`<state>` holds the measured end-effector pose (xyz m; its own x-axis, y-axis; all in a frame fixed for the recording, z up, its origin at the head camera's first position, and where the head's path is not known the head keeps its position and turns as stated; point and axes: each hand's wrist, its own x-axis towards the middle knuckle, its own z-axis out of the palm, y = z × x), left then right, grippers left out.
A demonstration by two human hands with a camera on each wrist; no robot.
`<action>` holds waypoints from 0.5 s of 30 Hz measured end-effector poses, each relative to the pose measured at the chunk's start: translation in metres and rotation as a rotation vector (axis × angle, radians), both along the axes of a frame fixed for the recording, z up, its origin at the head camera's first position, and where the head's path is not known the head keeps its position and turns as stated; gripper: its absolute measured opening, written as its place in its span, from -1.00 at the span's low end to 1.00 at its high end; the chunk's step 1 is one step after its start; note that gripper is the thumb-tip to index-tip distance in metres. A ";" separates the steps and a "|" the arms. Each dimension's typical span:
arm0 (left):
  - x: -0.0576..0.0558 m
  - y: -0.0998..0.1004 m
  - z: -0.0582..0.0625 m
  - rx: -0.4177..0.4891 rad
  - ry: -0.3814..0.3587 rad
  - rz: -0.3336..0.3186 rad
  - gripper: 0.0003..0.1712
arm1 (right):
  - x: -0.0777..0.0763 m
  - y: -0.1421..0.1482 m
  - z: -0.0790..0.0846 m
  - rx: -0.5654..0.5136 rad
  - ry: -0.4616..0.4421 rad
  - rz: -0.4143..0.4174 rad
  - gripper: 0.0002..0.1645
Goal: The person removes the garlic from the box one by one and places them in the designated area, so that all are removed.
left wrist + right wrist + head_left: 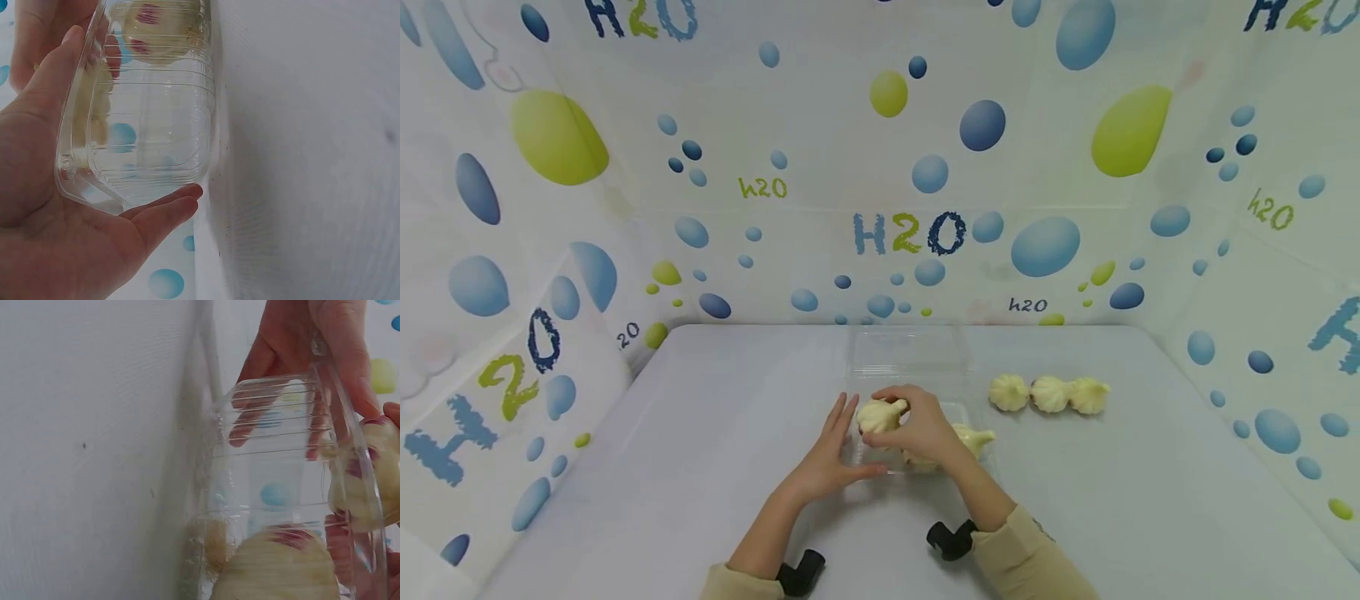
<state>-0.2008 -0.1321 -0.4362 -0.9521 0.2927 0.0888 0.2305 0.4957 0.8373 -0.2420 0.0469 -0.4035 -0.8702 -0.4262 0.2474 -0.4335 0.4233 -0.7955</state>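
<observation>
A clear plastic clamshell box (958, 410) stands in front of me with its lid (910, 354) laid open toward the back. My left hand (822, 468) braces the box's left end, fingers extended and thumb along the near side. Over the box's left part, my right hand (928, 429) pinches a garlic bulb (880, 416) between thumb and fingers. Another garlic bulb (973, 437) sits in the box's right part, partly behind the right wrist. Through the clear wall, the right wrist view shows a purple-marked bulb (275, 569) inside and the held bulb (364, 481) near the rim.
Three garlic bulbs (1049, 394) lie in a row on the white table (1150, 500), right of the box. Black wrist cameras (951, 540) hang under both forearms. A curtain (820, 108) printed with drops and lettering surrounds the table's back and sides.
</observation>
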 end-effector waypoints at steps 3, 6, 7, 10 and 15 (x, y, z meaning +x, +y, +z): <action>0.000 0.000 0.001 -0.010 0.003 0.006 0.22 | 0.001 0.003 0.002 -0.025 0.002 -0.026 -0.37; 0.000 0.000 0.002 -0.012 -0.002 0.011 0.22 | 0.003 0.006 0.005 -0.048 0.012 -0.048 -0.37; 0.000 0.001 0.002 -0.013 -0.002 0.012 0.22 | 0.003 0.007 0.005 -0.060 0.017 -0.055 -0.37; 0.000 0.001 0.002 -0.018 0.005 0.011 0.23 | 0.004 0.010 0.005 -0.083 0.036 -0.089 -0.38; 0.000 0.000 -0.001 -0.016 0.026 0.002 0.24 | 0.008 0.017 0.006 -0.126 0.022 -0.136 -0.37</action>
